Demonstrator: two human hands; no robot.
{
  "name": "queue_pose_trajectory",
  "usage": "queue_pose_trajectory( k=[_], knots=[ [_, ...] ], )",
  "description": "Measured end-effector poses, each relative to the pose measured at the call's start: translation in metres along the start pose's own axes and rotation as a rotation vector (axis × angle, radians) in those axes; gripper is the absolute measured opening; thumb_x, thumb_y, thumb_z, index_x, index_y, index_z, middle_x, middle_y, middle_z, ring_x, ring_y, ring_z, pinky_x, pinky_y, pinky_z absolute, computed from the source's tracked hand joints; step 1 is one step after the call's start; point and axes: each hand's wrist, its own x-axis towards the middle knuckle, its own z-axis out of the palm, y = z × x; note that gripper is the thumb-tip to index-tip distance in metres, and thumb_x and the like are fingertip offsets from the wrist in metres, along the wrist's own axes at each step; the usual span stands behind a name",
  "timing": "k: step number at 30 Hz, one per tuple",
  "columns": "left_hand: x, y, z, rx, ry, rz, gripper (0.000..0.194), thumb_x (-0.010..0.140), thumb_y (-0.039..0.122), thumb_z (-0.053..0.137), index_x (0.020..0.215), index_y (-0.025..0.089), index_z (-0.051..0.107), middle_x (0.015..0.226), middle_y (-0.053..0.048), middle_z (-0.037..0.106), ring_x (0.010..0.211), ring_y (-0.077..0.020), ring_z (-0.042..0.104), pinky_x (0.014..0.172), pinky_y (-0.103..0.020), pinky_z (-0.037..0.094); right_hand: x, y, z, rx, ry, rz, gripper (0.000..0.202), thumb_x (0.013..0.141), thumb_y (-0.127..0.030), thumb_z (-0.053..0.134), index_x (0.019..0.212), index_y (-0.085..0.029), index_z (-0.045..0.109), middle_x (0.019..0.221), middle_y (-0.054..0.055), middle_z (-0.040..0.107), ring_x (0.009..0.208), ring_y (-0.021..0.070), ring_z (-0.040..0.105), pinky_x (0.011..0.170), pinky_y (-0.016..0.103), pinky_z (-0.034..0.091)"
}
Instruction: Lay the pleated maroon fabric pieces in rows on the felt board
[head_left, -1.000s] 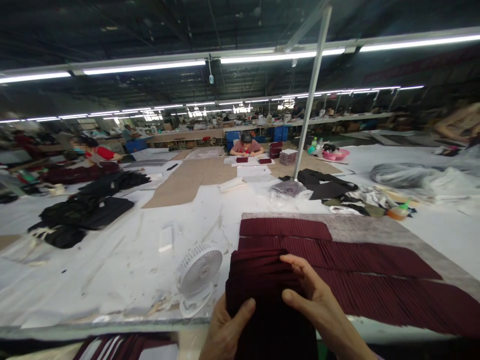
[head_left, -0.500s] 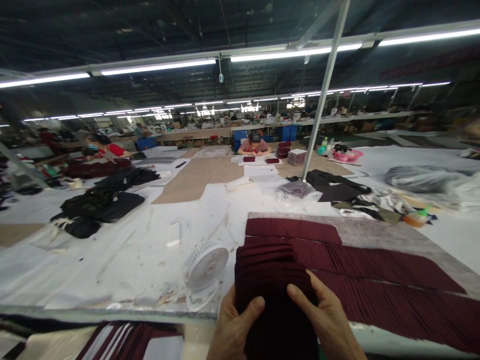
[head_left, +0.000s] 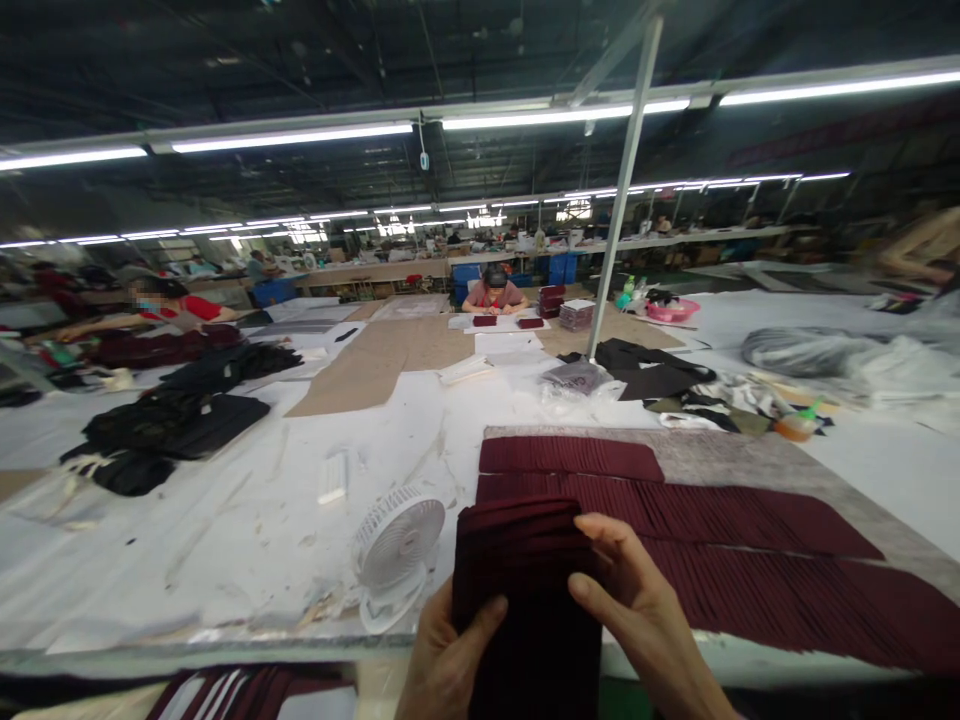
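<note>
At the bottom centre of the frame, a stack of maroon cloth (head_left: 517, 560) stands between two bare hands. The left hand (head_left: 450, 650) clamps its left side, thumb pressed flat on the front, fingers hidden behind. The right hand (head_left: 637, 610) has thumb and forefinger parted, tips at the right edge — whether they pinch any layers, I cannot tell. The step in hand seems to be evening up the stack; the next move probably calls for a steady left grip, lest the soft layers slide. The cloth looks matte and limp, its top edge ridged like pages.

Just left stands a round white plastic fan (head_left: 401, 545), ribbed. To the right, rows of maroon pieces (head_left: 750, 595) overlap like shingles on a mottled grey sheet (head_left: 750, 450). Farther back lie smooth brown paper (head_left: 397, 345) and, upper centre, a bent-over co-worker (head_left: 495, 295).
</note>
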Motion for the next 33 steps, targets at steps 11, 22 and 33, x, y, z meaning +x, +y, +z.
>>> queue_pose_trajectory(
  k=[11, 22, 33],
  knots=[
    [-0.003, 0.004, 0.003, 0.075, -0.001, 0.025, 0.04, 0.063, 0.033, 0.078, 0.1, 0.017, 0.071, 0.086, -0.008, 0.075, 0.093, -0.0297, 0.067, 0.087, -0.041, 0.051, 0.001, -0.007, -0.008, -0.047, -0.132, 0.024, 0.035, 0.07, -0.046, 0.075, 0.095, -0.023, 0.067, 0.096, 0.004, 0.067, 0.091, 0.0226, 0.062, 0.08, 0.031, 0.052],
    [-0.001, 0.0, 0.015, -0.099, -0.038, 0.014, 0.049, 0.067, 0.027, 0.076, 0.113, 0.019, 0.064, 0.089, -0.008, 0.075, 0.095, -0.0271, 0.067, 0.087, -0.039, 0.051, -0.008, -0.006, 0.011, -0.05, 0.095, 0.141, 0.035, 0.07, -0.048, 0.074, 0.091, -0.02, 0.07, 0.088, 0.004, 0.072, 0.081, 0.0223, 0.064, 0.076, 0.03, 0.053],
    [0.004, -0.004, 0.014, -0.123, -0.037, 0.01, 0.05, 0.065, 0.026, 0.078, 0.112, 0.018, 0.064, 0.091, -0.008, 0.075, 0.09, -0.0262, 0.069, 0.081, -0.037, 0.054, -0.007, -0.003, 0.013, -0.044, 0.112, 0.158, 0.037, 0.069, -0.049, 0.074, 0.093, -0.021, 0.069, 0.092, 0.005, 0.072, 0.085, 0.0254, 0.065, 0.078, 0.034, 0.054]
  ],
)
